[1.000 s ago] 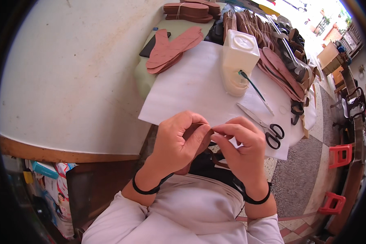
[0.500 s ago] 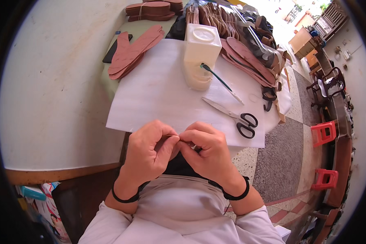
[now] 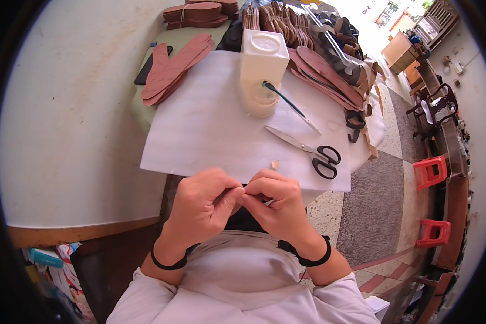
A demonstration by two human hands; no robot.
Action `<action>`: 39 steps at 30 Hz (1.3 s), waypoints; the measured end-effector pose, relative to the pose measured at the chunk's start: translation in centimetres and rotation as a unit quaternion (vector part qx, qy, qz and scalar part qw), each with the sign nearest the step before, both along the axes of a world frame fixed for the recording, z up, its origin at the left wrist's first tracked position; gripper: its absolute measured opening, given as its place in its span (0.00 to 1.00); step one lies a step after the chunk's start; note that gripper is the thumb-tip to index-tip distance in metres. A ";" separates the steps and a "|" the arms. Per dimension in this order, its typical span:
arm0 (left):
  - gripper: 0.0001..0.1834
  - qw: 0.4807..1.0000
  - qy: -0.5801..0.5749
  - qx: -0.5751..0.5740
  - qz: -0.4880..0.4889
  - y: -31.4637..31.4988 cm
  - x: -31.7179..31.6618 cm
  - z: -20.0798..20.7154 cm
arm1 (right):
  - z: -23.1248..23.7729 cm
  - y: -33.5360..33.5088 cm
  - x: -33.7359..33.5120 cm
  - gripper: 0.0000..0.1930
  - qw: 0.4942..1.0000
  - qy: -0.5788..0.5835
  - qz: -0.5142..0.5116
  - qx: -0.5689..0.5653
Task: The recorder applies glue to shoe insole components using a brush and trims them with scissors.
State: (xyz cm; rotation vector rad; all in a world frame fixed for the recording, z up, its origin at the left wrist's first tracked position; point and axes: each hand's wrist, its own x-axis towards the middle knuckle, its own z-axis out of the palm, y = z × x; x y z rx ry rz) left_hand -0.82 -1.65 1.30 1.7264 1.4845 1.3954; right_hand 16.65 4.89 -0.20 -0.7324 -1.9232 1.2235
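**Left hand [image 3: 202, 200] and right hand [image 3: 274, 198] meet in a fingertip pinch by the white sheet [image 3: 200, 135]**

A grey and speckled floor [image 3: 370, 210] runs along the right, with two red plastic stools [image 3: 431, 173] on it. The counter [image 3: 174, 39] shows pale green beyond the white sheet, which covers its near part. An off-white, box-shaped plastic container [image 3: 263, 59] stands on the far half of the sheet. Pinkish-brown insoles [image 3: 178, 70] lie overlapping to its left, partly over a black, phone-like slab [image 3: 145, 70]; a banded insole stack [image 3: 197, 15] sits farther back. More insoles [image 3: 329, 75] lie to the container's right.

Both hands are above the lap, at the sheet's near edge, thumbs and forefingers closed, the two pairs of tips touching. They grip a thin piece [image 3: 243, 188] between them, mostly hidden by the fingers; its exact kind cannot be told. A black band circles each wrist.

Black-handled scissors [image 3: 308, 149] rest beyond the right hand, blades closed and pointing away to the left. A slim green-and-white stick [image 3: 292, 109] leans out of the container. Smallest, a tan scrap [image 3: 275, 165] lies just beyond the right hand.
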 end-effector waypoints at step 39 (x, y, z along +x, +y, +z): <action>0.07 0.993 -0.049 0.039 -0.098 -2.7 3.7 1.5 | 2.1 -5.4 5.4 0.05 0.989 0.041 -0.099 0.100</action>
